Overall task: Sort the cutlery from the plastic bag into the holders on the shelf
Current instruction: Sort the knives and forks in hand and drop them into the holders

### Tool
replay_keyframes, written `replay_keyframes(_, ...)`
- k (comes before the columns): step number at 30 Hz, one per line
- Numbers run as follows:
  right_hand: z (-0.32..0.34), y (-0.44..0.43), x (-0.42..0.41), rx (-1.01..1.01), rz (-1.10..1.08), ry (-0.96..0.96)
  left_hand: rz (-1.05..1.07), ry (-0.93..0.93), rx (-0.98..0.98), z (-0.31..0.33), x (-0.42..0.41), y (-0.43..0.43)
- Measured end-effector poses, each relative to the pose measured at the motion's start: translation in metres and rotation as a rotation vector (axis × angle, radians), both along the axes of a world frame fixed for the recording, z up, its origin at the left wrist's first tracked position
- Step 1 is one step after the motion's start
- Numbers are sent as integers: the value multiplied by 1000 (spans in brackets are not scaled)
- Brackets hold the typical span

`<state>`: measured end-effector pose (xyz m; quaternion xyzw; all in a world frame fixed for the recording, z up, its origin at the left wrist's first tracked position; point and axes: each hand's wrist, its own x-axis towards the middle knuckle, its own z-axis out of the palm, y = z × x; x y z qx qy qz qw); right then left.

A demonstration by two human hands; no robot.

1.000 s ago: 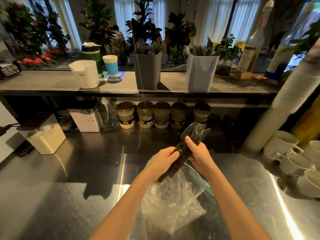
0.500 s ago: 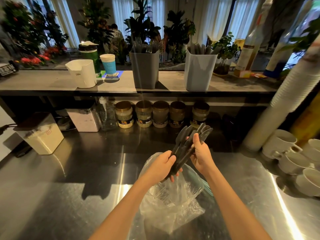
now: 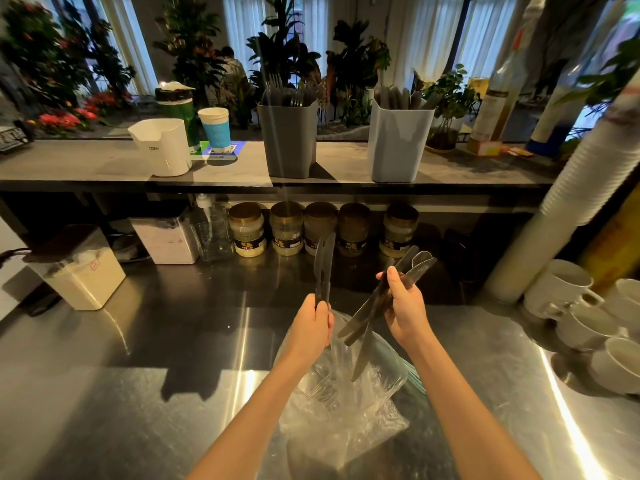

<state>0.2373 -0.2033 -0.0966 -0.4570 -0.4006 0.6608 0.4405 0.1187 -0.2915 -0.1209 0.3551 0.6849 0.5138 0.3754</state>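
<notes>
My left hand (image 3: 313, 325) grips two dark knives (image 3: 323, 263) upright by their handles. My right hand (image 3: 403, 306) holds a slanted bundle of dark cutlery (image 3: 384, 299), mostly knives with a spoon bowl at the top. Both hands hover above a clear plastic bag (image 3: 341, 407) lying on the steel counter (image 3: 138, 393). On the shelf (image 3: 86, 164) stand a dark grey holder (image 3: 289, 140) with forks in it and a light grey holder (image 3: 398, 143) with dark cutlery handles showing.
A white container (image 3: 162, 147) and a blue paper cup (image 3: 214, 128) sit left on the shelf. Jars (image 3: 287, 228) line up under it. White mugs (image 3: 588, 317) and a stack of paper cups (image 3: 561, 202) stand at right, a lidded box (image 3: 79, 268) at left.
My hands have come apart: the left hand pulled two knives out of the bundle and raised them to the left, while the right hand keeps the remaining cutlery.
</notes>
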Motion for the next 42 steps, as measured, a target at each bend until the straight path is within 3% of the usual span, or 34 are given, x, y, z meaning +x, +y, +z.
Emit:
replay_keyframes(7,-3,0,-1,9,-112,38,-17,132,-22,-7,6,-4)
replay_keyframes(15,-5,-1,0,54,-577,79,146,-175,68,-14,31,-16)
replay_keyframes(19,-4,0,1,-7,-689,126,222,-387,19,-17,48,-19)
replay_keyframes(22,-4,-5,-3,-30,-662,128,219,-536,-56,-19,65,-14)
replay_keyframes(26,-6,-17,-10,-47,-598,97,273,-502,-43,-15,77,3)
replay_keyframes(33,-7,-33,-15,-44,-484,98,450,-601,-41,-9,64,28)
replay_keyframes(42,-9,-46,-21,207,-263,-11,503,-788,-61,-6,39,34)
